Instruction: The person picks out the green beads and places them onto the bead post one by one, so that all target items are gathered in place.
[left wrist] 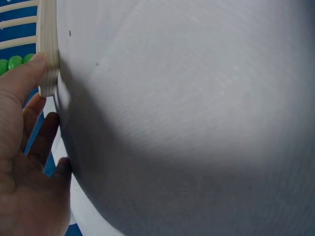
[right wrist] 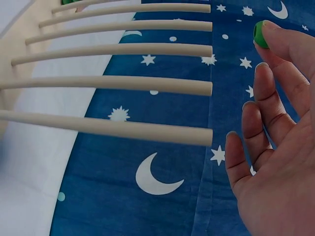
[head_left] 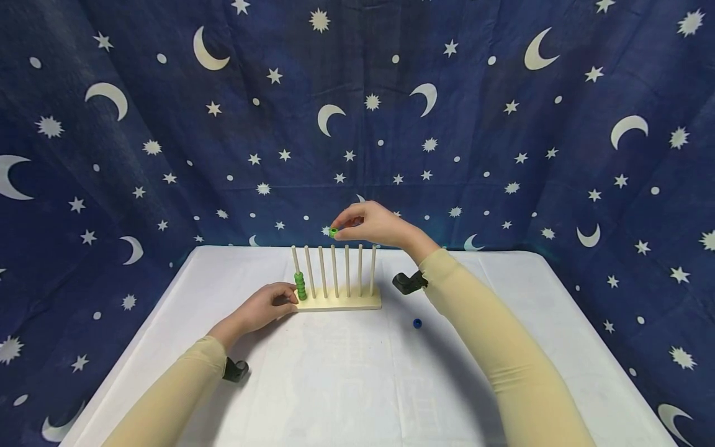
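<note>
My right hand (head_left: 373, 225) pinches a green bead (head_left: 333, 233) between thumb and fingertips, above the pegs. In the right wrist view the green bead (right wrist: 259, 35) shows its hole, and the other fingers are loosely bent away from it. A wooden peg rack (head_left: 337, 303) stands on the table with several upright pegs. Several green beads (head_left: 300, 287) are stacked on its leftmost peg; the other pegs are bare. My left hand (head_left: 267, 307) holds the left end of the base. In the left wrist view its thumb (left wrist: 37, 69) lies on the base beside the beads.
A single blue bead (head_left: 417, 323) lies on the white-covered table (head_left: 335, 385), right of the rack and near the right forearm. Behind the table hangs a dark blue cloth (head_left: 313, 155) with moons and stars. Black wrist cameras (head_left: 409, 283) stick out from both sleeves.
</note>
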Demonstrator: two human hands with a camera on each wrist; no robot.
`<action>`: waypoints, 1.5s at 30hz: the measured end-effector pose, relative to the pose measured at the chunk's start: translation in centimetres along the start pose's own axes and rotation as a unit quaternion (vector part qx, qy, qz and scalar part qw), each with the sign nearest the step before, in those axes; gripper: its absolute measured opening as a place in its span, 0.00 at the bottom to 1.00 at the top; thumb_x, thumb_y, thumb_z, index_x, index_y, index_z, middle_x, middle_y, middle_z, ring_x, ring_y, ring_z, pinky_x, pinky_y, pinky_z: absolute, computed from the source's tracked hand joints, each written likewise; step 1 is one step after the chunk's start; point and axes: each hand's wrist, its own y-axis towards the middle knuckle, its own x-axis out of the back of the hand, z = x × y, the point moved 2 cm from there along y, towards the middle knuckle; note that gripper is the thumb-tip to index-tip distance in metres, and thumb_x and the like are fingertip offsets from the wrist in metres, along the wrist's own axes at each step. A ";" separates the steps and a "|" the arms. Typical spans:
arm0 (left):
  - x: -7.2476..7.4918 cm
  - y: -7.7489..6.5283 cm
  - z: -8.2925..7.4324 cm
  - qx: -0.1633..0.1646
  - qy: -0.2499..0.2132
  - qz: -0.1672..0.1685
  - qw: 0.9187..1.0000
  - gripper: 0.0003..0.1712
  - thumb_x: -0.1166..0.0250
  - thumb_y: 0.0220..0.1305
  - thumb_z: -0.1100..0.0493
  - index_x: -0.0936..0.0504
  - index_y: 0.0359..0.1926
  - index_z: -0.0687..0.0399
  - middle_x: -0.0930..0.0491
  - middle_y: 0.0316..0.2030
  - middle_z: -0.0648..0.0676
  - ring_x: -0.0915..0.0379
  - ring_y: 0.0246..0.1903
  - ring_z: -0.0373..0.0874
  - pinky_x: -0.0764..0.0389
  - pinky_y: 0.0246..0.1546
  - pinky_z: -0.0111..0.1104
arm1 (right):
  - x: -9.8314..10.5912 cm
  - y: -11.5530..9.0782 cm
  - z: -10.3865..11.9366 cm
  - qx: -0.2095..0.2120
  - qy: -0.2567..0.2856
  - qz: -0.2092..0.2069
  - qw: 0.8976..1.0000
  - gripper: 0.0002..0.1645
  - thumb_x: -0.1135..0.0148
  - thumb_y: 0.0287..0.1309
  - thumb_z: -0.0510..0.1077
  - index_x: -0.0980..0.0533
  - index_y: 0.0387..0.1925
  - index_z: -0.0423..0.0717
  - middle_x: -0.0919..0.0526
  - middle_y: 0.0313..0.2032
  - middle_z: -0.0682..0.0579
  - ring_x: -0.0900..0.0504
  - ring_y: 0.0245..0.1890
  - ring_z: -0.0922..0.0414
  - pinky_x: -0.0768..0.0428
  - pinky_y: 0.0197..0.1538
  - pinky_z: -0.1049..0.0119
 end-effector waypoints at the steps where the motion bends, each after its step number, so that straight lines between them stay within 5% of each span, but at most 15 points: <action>1: 0.0 0.0 0.0 0.003 -0.001 0.001 1.000 0.05 0.28 0.66 0.60 0.18 0.37 0.48 0.23 0.63 0.62 0.32 0.67 0.61 0.39 0.71 0.56 | -0.1 0.1 0.0 0.001 0.002 0.001 1.000 0.13 0.29 0.63 0.51 0.14 0.49 0.56 0.17 0.48 0.57 0.21 0.49 0.55 0.19 0.52 0.57; 45: 0.3 0.0 -0.1 0.004 -0.018 0.007 1.000 0.04 0.29 0.66 0.61 0.17 0.37 0.48 0.23 0.62 0.61 0.31 0.66 0.60 0.38 0.71 0.56 | -4.9 4.6 0.9 0.059 0.014 0.043 0.997 0.12 0.31 0.66 0.48 0.13 0.49 0.53 0.19 0.48 0.55 0.20 0.46 0.56 0.18 0.46 0.62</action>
